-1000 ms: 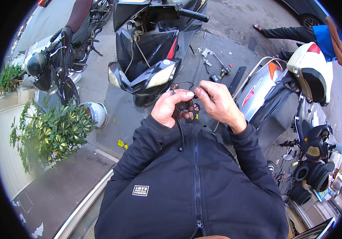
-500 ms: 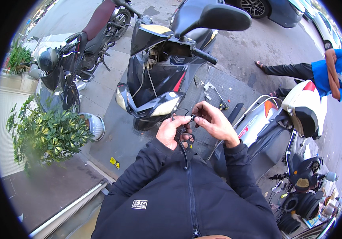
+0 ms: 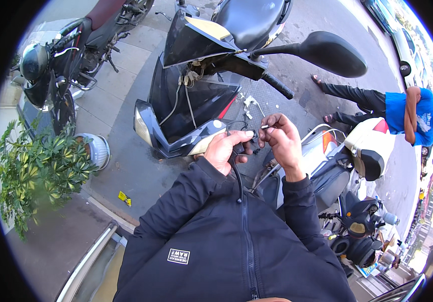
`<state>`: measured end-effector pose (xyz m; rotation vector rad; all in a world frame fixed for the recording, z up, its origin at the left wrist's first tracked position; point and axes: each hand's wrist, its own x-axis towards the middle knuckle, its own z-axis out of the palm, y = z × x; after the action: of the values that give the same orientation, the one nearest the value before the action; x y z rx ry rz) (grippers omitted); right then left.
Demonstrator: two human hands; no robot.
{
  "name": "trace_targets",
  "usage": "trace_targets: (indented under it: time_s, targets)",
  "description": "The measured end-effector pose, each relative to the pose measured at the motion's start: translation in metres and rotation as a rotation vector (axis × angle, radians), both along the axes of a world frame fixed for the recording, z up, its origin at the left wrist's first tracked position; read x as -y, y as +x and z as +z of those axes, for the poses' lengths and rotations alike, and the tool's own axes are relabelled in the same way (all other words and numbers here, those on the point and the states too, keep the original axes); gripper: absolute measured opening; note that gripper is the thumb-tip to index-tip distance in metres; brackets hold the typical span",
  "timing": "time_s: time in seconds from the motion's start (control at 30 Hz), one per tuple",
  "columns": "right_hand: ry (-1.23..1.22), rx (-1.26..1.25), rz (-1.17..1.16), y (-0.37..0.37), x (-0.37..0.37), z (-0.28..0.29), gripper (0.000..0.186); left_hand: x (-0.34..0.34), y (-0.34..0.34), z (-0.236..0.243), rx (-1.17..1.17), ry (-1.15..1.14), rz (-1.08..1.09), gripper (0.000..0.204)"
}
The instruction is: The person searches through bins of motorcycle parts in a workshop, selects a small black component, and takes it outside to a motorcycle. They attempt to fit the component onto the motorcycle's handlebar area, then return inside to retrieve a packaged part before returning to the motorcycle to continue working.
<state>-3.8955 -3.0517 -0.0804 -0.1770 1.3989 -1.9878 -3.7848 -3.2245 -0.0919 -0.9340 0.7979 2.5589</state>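
In front of my chest, my left hand (image 3: 224,150) grips a small black component (image 3: 237,148), from which a black cable (image 3: 238,183) hangs down over my jacket. To its right, my right hand (image 3: 283,145) is raised, thumb and fingertips pinched on a small pale piece (image 3: 264,126), too small to identify. The two hands are slightly apart. Just beyond them stands a black scooter (image 3: 173,136) with an opening in its handlebar cowl and exposed wires (image 3: 191,79).
A motorbike (image 3: 60,75) and potted plant (image 3: 40,171) are left. A silver scooter with white top box (image 3: 368,146) is right, beside a person in blue (image 3: 405,110). Loose parts (image 3: 251,105) lie on the floor plate; tyres (image 3: 360,249) are lower right, cars (image 3: 397,45) farther back.
My right hand has drawn away from my left, rising slightly, with the pale piece now showing between its fingertips. The view has shifted, showing more of the scooter's mirror.
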Motion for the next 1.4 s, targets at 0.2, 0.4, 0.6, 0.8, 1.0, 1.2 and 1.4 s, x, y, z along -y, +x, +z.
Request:
trace_targets:
  time_s: [0.2, 0.4, 0.6, 0.8, 1.0, 1.2, 1.4]
  targets:
    - [0.124, 0.357, 0.042, -0.011, 0.042, -0.016, 0.031, 0.041, -0.021, -0.013, -0.114, 0.039, 0.029, 0.020]
    - [0.599, -0.127, 0.186, -0.004, 0.069, -0.026, 0.038, 0.070, -0.022, -0.034, -0.088, 0.205, 0.033, 0.020]
    - [0.675, -0.407, 0.332, -0.016, 0.077, -0.022, 0.032, 0.085, -0.025, -0.045, -0.095, 0.320, 0.015, 0.019]
    - [0.744, -0.677, 0.531, -0.034, 0.089, -0.004, 0.015, 0.095, -0.023, -0.049, -0.023, 0.355, 0.072, 0.021]
    - [0.521, -0.476, 0.401, -0.027, 0.085, 0.005, 0.023, 0.095, -0.023, -0.038, 0.031, 0.423, 0.081, 0.024]
    - [0.596, -0.678, 0.387, -0.024, 0.075, 0.004, 0.030, 0.091, -0.029, -0.022, 0.039, 0.428, 0.048, 0.024]
    - [0.519, -0.910, 0.343, -0.021, 0.060, 0.018, 0.007, 0.088, -0.031, -0.018, 0.018, 0.523, -0.063, 0.024]
